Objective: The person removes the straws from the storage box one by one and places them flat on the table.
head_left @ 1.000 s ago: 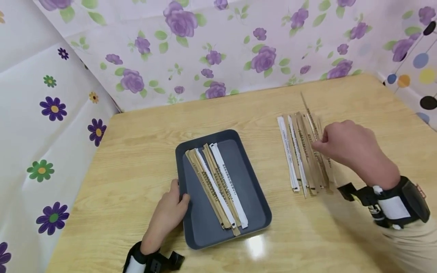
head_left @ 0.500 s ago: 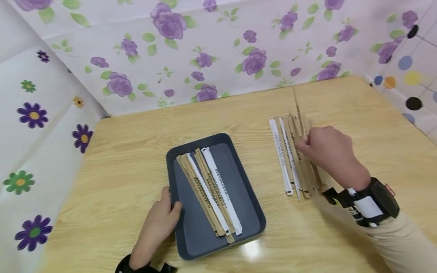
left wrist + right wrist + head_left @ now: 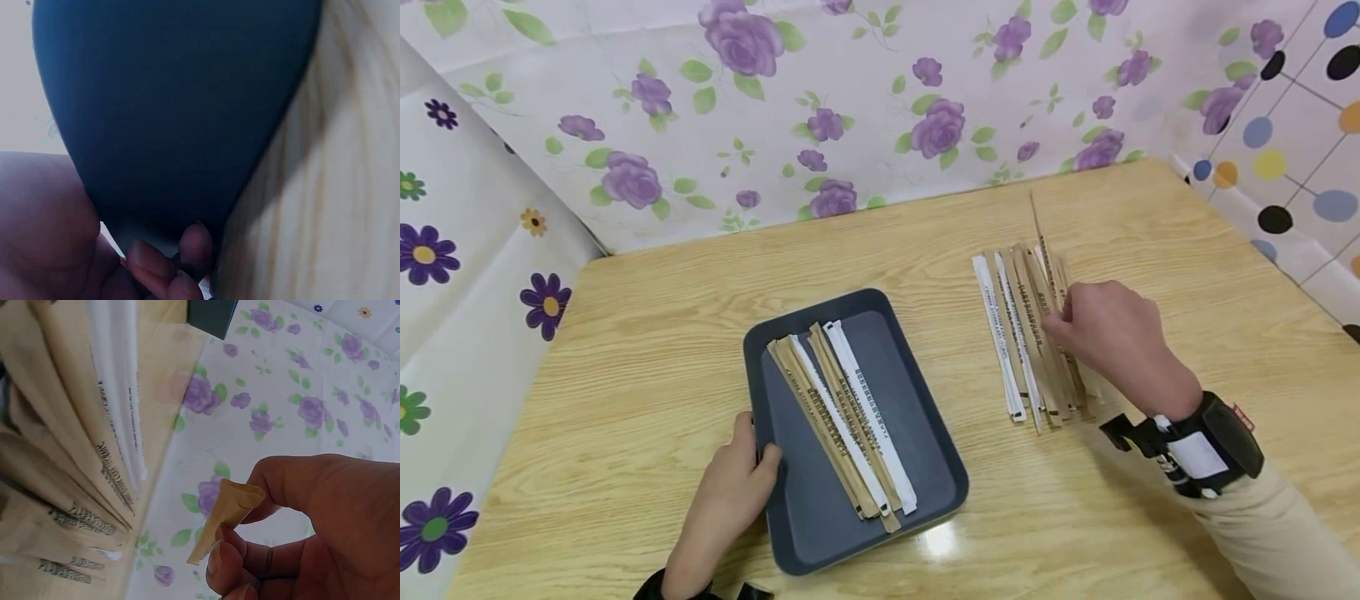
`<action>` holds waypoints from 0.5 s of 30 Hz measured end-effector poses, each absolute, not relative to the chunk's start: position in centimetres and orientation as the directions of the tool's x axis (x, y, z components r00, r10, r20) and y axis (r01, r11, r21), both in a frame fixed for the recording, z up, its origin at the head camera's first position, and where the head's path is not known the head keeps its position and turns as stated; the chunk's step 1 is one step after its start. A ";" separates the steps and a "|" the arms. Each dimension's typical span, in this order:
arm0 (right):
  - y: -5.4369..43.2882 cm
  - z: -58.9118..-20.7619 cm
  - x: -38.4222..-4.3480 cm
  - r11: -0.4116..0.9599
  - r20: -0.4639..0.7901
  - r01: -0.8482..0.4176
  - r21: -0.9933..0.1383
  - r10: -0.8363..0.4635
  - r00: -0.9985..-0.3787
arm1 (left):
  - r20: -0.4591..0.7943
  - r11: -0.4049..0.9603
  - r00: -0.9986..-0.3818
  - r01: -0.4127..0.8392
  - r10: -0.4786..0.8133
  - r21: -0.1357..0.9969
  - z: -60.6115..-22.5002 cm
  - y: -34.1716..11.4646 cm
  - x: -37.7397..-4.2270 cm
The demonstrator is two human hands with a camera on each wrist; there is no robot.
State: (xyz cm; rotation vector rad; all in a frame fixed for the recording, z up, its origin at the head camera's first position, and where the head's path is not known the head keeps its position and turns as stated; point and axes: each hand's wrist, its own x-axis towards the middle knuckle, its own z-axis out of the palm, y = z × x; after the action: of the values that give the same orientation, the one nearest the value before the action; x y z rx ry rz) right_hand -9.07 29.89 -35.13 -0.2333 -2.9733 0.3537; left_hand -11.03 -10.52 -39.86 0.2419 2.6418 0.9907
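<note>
Left hand (image 3: pixel 726 479) grips tray (image 3: pixel 917 450) by its left edge. Right hand (image 3: pixel 1108 342) pinches a brown packet (image 3: pixel 226 511) at the bunch (image 3: pixel 1000 333), toward the table's (image 3: pixel 647 350) far right corner. I judge: picking; next needs clean lift.

There were 2 hands, 1 L hand (image 3: pixel 722 483) & 1 R hand (image 3: pixel 1108 337), plus 1 worktop (image 3: pixel 647 350) & 1 tray (image 3: pixel 925 467). Tray had 2 white packets (image 3: pixel 868 408), min. 3 brown packets (image 3: pixel 817 433). Pile had min. 2 white, min. 4 brown; exact no. hidden by overlap. R hand had 1 brown packet (image 3: pixel 228 512).
</note>
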 end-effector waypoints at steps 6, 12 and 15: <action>30.2 -36.3 -8.4 0.953 0.098 0.143 -0.266 0.174 -0.980 | -0.222 0.757 -0.939 0.058 0.263 0.651 -39.7 -10.6 -11.0; 30.2 -37.4 -8.0 0.950 0.069 0.142 -0.277 0.167 -0.984 | -0.221 0.752 -0.941 0.049 0.254 0.658 -39.8 -10.6 -11.0; 30.2 -37.7 -7.8 0.948 0.069 0.147 -0.282 0.173 -0.983 | -0.215 0.753 -0.941 0.059 0.262 0.656 -39.9 -10.5 -11.0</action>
State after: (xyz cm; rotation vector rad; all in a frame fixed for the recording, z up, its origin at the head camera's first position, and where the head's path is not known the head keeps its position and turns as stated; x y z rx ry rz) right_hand -7.84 30.23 -37.70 -0.2476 -3.0092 0.4246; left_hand -11.00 -10.52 -39.88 0.2497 2.6576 0.9802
